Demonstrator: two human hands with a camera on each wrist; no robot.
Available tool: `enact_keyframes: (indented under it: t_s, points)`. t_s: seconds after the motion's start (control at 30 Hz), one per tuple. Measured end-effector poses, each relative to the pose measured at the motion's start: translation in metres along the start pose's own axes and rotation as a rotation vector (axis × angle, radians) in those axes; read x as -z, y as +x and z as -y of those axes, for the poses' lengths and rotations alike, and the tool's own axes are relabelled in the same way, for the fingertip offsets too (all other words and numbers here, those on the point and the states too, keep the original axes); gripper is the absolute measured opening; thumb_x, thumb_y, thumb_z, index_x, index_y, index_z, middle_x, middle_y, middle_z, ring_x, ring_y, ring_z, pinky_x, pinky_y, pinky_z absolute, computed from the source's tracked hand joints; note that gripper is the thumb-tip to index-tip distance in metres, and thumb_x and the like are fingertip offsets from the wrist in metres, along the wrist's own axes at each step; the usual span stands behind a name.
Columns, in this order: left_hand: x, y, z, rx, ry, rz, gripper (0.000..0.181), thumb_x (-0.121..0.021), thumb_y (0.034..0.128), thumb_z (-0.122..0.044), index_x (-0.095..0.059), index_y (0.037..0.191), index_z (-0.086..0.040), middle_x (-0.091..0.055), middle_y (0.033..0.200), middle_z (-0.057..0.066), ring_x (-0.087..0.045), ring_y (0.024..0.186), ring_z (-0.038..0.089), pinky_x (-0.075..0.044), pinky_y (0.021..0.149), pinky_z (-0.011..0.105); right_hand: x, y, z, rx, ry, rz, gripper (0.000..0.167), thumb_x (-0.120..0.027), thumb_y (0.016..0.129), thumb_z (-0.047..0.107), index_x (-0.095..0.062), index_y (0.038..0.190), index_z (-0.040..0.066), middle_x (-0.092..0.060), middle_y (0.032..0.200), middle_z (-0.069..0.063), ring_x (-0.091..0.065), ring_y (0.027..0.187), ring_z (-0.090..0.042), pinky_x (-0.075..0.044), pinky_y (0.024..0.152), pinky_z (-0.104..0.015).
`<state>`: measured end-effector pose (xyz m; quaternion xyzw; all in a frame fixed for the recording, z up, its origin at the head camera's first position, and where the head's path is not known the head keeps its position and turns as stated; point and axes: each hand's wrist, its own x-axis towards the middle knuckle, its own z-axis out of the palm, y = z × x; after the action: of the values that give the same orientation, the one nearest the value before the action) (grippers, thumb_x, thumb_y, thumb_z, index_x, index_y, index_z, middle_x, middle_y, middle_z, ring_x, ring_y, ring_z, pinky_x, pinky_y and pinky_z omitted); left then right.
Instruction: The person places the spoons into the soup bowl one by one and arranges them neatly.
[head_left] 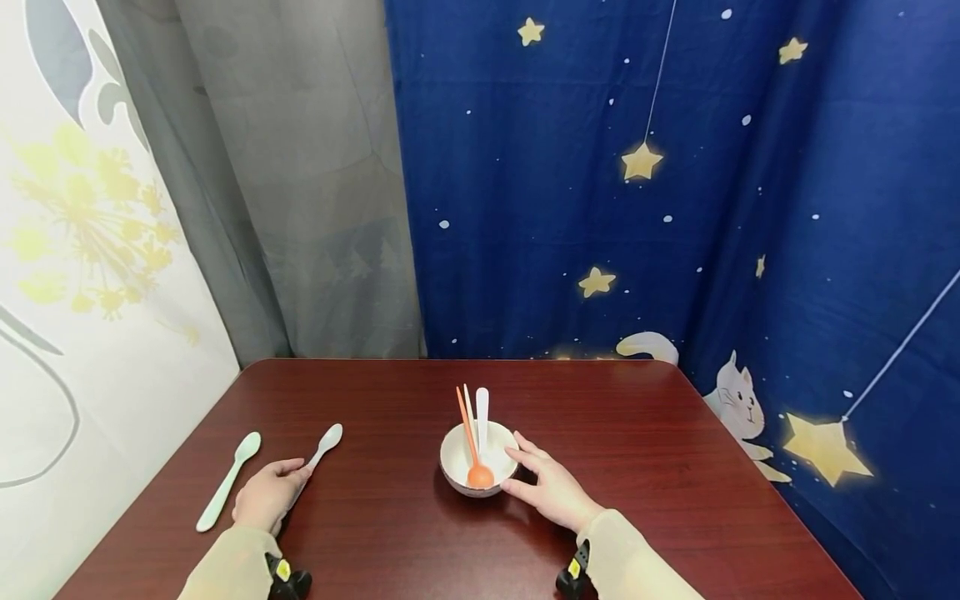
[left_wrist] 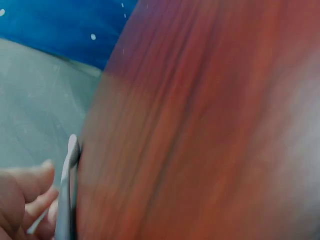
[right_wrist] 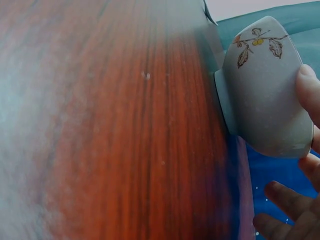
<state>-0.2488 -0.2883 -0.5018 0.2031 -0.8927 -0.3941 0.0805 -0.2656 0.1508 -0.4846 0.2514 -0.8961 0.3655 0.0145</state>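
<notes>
The bowl [head_left: 453, 454] was stood on the tabletop [head_left: 390, 533], about midway between its left and right edges, with an orange spoon [head_left: 481, 476], a white spoon [head_left: 482, 408] and a slim pale handle leaned inside. Its rim was held by the right hand [head_left: 553, 493]: the thumb was set against the outer wall, the forefinger was laid at the rim, and the other fingers were spread. Nearer the left edge, the left hand [head_left: 270, 497] was lowered palm-down over the handle of a greyish spoon [head_left: 322, 447], its fingers bent; whether the handle was pinched could not be told. Between that hand and the left edge, a pale green spoon [head_left: 228, 483] was laid slantwise. Both forearms were angled inward. By the right wrist view alone, a printed branch with leaves and yellow fruit was shown on the bowl; its contents were shown only from the head.
</notes>
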Motion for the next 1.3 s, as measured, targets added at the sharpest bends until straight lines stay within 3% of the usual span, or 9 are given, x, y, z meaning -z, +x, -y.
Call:
enact_keyframes:
  t_s: [0.17, 0.43, 0.6, 0.83, 1.3]
  points:
    - [-0.0034, -0.0074, 0.0, 0.037, -0.026, -0.043, 0.054, -0.063, 0.088, -0.05, -0.063, 0.123, -0.009, -0.054, 0.13, 0.024, -0.028, 0.118, 0.059, -0.021, 0.087, 0.066, 0.0003, 0.0, 0.0008, -0.001, 0.01, -0.01, 0.065, -0.064, 0.088, 0.049, -0.053, 0.138, 0.01, -0.031, 0.155, -0.006, -0.03, 0.14, -0.025, -0.031, 0.108, -0.049]
    - [-0.0052, -0.0106, 0.0039, 0.0, 0.021, -0.006, 0.048, -0.075, 0.0801, -0.038, -0.065, 0.116, -0.007, -0.059, 0.117, 0.025, -0.03, 0.108, 0.059, -0.024, 0.077, 0.061, -0.0001, -0.0001, 0.0004, 0.0, 0.0, -0.002, 0.064, -0.064, 0.089, 0.049, -0.052, 0.139, 0.01, -0.031, 0.155, -0.006, -0.03, 0.14, -0.026, -0.031, 0.108, -0.05]
    - [-0.005, -0.0115, 0.0042, -0.022, 0.014, -0.017, 0.037, -0.073, 0.0823, -0.031, -0.068, 0.11, -0.007, -0.062, 0.11, 0.024, -0.03, 0.106, 0.058, -0.023, 0.077, 0.061, 0.0007, -0.0002, 0.0021, 0.0, 0.004, -0.003, 0.064, -0.064, 0.089, 0.049, -0.053, 0.138, 0.01, -0.031, 0.155, -0.006, -0.03, 0.14, -0.026, -0.031, 0.108, -0.05]
    - [-0.0039, -0.012, 0.0035, -0.038, 0.028, -0.025, 0.034, -0.07, 0.0843, -0.028, -0.067, 0.11, -0.006, -0.066, 0.098, 0.015, -0.033, 0.102, 0.055, -0.023, 0.076, 0.061, 0.0007, 0.0001, 0.0031, 0.0, -0.006, -0.006, 0.064, -0.064, 0.089, 0.048, -0.053, 0.138, 0.01, -0.031, 0.155, -0.005, -0.031, 0.14, -0.025, -0.032, 0.108, -0.049]
    - [-0.004, -0.0096, 0.0033, -0.031, 0.082, -0.043, 0.03, -0.068, 0.0853, -0.029, -0.068, 0.105, -0.006, -0.068, 0.094, 0.014, -0.038, 0.1, 0.055, -0.026, 0.076, 0.062, 0.0008, 0.0008, 0.0018, 0.003, -0.013, 0.0, 0.064, -0.064, 0.089, 0.049, -0.052, 0.139, 0.011, -0.031, 0.155, -0.008, -0.031, 0.14, -0.026, -0.032, 0.108, -0.05]
